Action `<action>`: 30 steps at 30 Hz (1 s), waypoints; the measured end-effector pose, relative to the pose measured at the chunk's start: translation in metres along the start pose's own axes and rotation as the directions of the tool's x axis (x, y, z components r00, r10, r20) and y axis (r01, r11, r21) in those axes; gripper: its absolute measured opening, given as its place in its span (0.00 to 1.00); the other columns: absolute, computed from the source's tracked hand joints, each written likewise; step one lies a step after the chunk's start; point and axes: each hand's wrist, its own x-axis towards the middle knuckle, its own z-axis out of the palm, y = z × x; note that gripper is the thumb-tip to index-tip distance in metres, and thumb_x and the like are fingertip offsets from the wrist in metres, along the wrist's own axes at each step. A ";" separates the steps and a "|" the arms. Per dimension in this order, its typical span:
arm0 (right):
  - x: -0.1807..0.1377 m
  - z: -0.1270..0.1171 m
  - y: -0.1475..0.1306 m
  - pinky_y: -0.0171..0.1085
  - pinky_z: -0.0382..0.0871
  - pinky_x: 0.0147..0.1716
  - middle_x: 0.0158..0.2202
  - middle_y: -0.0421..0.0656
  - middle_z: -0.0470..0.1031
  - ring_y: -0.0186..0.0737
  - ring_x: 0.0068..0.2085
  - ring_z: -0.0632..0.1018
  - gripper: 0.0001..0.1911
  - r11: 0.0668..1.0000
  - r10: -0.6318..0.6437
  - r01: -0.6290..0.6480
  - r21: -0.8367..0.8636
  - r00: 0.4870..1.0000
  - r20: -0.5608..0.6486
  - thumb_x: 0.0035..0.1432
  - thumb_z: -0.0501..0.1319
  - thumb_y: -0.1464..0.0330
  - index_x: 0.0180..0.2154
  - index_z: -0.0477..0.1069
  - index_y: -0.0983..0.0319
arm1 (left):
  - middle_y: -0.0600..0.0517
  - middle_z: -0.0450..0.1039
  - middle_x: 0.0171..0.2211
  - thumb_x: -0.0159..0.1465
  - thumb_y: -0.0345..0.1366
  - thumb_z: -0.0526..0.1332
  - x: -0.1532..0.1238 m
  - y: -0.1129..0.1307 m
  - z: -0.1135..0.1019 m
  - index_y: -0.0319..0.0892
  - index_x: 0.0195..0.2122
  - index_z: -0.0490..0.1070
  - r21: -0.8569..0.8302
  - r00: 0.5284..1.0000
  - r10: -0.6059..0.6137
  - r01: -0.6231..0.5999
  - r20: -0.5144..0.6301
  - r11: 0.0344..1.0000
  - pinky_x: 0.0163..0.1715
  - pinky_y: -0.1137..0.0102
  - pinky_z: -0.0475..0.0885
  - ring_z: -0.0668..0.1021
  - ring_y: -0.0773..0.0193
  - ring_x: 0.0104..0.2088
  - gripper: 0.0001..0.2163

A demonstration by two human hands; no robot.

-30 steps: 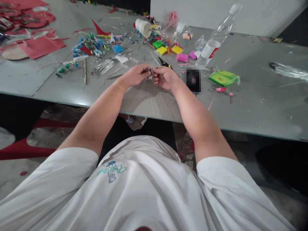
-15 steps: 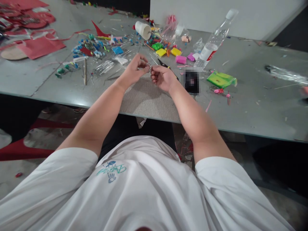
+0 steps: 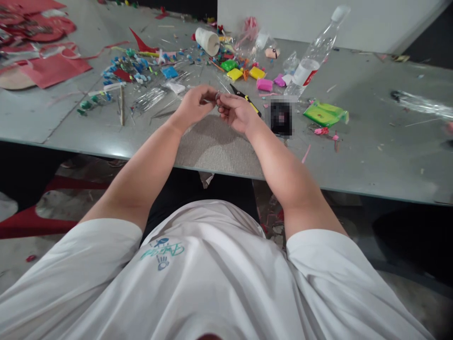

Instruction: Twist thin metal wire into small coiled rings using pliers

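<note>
My left hand (image 3: 194, 105) and my right hand (image 3: 236, 111) meet above a grey mat (image 3: 219, 146) at the table's near edge. Both are closed in a pinch on a small shiny ring-like piece (image 3: 217, 97) held between their fingertips; I cannot make out what it is. Black scissors with a yellow handle (image 3: 246, 98) lie just behind my right hand. A bundle of clear thin sticks (image 3: 150, 97) lies to the left of my left hand.
Coloured clay blocks (image 3: 247, 73), a tipped white cup (image 3: 207, 41), a lying plastic bottle (image 3: 314, 56), a green packet (image 3: 324, 113) and a dark phone (image 3: 281, 117) crowd the grey table (image 3: 371, 156). Red paper (image 3: 46, 68) and small blue pieces (image 3: 134, 66) lie at the left.
Both hands have stayed together on the small piece, shifting slightly; my left fingers opened a little half a second ago and are curled in again now. The view has tilted a bit.
</note>
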 end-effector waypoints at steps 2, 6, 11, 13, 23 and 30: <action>0.004 -0.002 0.003 0.31 0.79 0.37 0.40 0.40 0.81 0.34 0.40 0.81 0.17 0.998 -0.019 0.019 -0.052 1.000 -0.017 0.74 0.73 0.58 0.36 0.71 0.56 | 0.48 0.86 0.48 0.67 0.33 0.67 -0.001 0.002 -0.001 0.49 0.47 0.81 -0.015 1.000 0.003 -0.003 0.007 1.000 0.55 0.63 0.78 0.86 0.54 0.55 0.08; 0.011 -0.004 0.010 0.31 0.80 0.37 0.38 0.39 0.80 0.35 0.40 0.82 0.20 0.997 -0.046 0.044 -0.060 0.999 -0.022 0.71 0.76 0.54 0.36 0.71 0.55 | 0.48 0.86 0.51 0.70 0.35 0.70 -0.003 0.005 -0.002 0.47 0.53 0.83 -0.018 0.999 0.042 -0.042 0.005 0.999 0.59 0.62 0.77 0.83 0.55 0.57 0.11; 0.011 -0.003 0.009 0.30 0.76 0.35 0.37 0.37 0.79 0.32 0.36 0.80 0.18 1.000 -0.011 0.011 0.008 1.000 -0.026 0.73 0.75 0.58 0.36 0.70 0.56 | 0.47 0.88 0.55 0.71 0.34 0.70 -0.001 0.002 0.001 0.47 0.55 0.86 0.021 0.999 0.037 -0.036 -0.033 0.999 0.63 0.60 0.78 0.86 0.52 0.58 0.12; 0.008 0.000 0.006 0.30 0.74 0.33 0.36 0.36 0.78 0.31 0.34 0.78 0.17 1.000 0.015 -0.014 0.023 0.999 -0.034 0.73 0.75 0.60 0.36 0.71 0.56 | 0.45 0.89 0.55 0.72 0.34 0.69 0.001 -0.003 0.003 0.46 0.55 0.87 0.014 0.996 0.067 -0.066 -0.055 0.998 0.62 0.60 0.80 0.88 0.51 0.57 0.12; -0.009 0.011 -0.008 0.30 0.68 0.32 0.30 0.33 0.77 0.29 0.30 0.76 0.14 0.995 0.061 -0.065 -0.073 0.996 -0.061 0.78 0.71 0.66 0.36 0.75 0.59 | 0.45 0.91 0.48 0.72 0.38 0.70 0.009 -0.022 0.006 0.46 0.48 0.88 0.047 0.979 0.110 -0.104 -0.173 0.994 0.54 0.66 0.83 0.90 0.54 0.49 0.08; -0.005 0.008 -0.006 0.29 0.68 0.28 0.27 0.33 0.74 0.28 0.28 0.74 0.17 0.997 0.052 -0.055 -0.051 0.998 -0.043 0.78 0.69 0.71 0.32 0.75 0.59 | 0.46 0.89 0.42 0.71 0.36 0.74 0.007 -0.010 0.009 0.43 0.45 0.85 -0.087 0.992 0.013 -0.024 -0.125 0.996 0.51 0.69 0.83 0.90 0.56 0.47 0.04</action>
